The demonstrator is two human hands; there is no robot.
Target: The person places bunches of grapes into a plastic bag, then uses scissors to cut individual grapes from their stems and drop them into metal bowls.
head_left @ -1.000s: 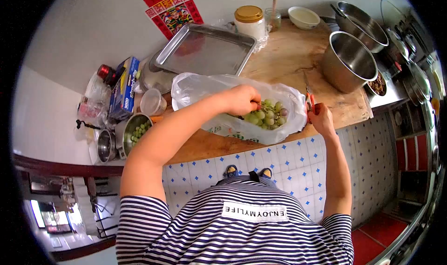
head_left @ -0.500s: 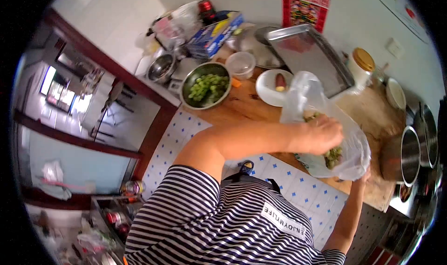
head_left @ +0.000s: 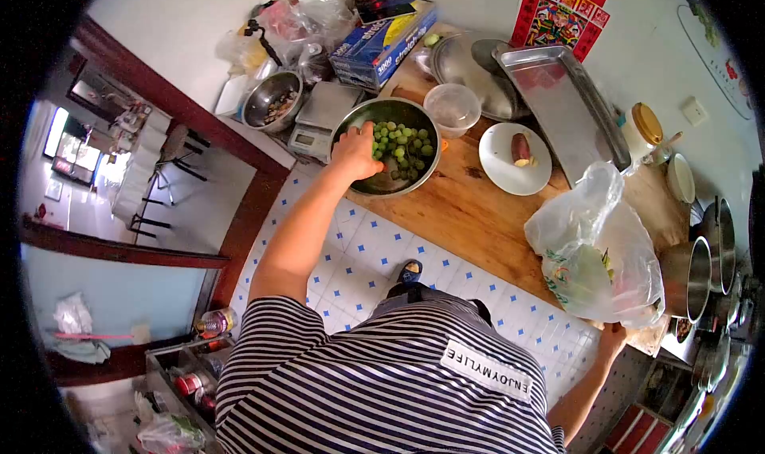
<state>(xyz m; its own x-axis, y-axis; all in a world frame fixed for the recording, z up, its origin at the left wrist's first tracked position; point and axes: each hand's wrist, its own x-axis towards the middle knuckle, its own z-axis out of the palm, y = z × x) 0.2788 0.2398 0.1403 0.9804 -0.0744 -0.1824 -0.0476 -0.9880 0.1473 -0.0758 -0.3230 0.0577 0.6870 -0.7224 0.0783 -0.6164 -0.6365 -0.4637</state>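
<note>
My left hand point(head_left: 355, 153) is inside the left rim of a steel bowl point(head_left: 365, 189), its fingers curled against green grapes point(head_left: 403, 147); the fingertips are partly hidden. My right hand point(head_left: 613, 338) pinches the lower edge of a translucent plastic bag point(head_left: 567, 283) at the table's front right corner. Something green shows through the bag. Between bag and bowl stands a white plate point(head_left: 510, 175) carrying a purple-skinned piece of food point(head_left: 520, 149) with a pale cut end.
Beside the bowl are a kitchen scale point(head_left: 323, 119), a smaller steel bowl point(head_left: 272, 101) and a clear plastic tub point(head_left: 452, 110). Behind stand a stretch-film box point(head_left: 382, 46) and a steel tray point(head_left: 562, 107). A jar point(head_left: 642, 127) and a steel pot point(head_left: 687, 279) are at right.
My left hand has moved from the bag across to the grapes in the bowl. My right hand stays at the bag, whose opening has sagged more closed. The view has shifted.
</note>
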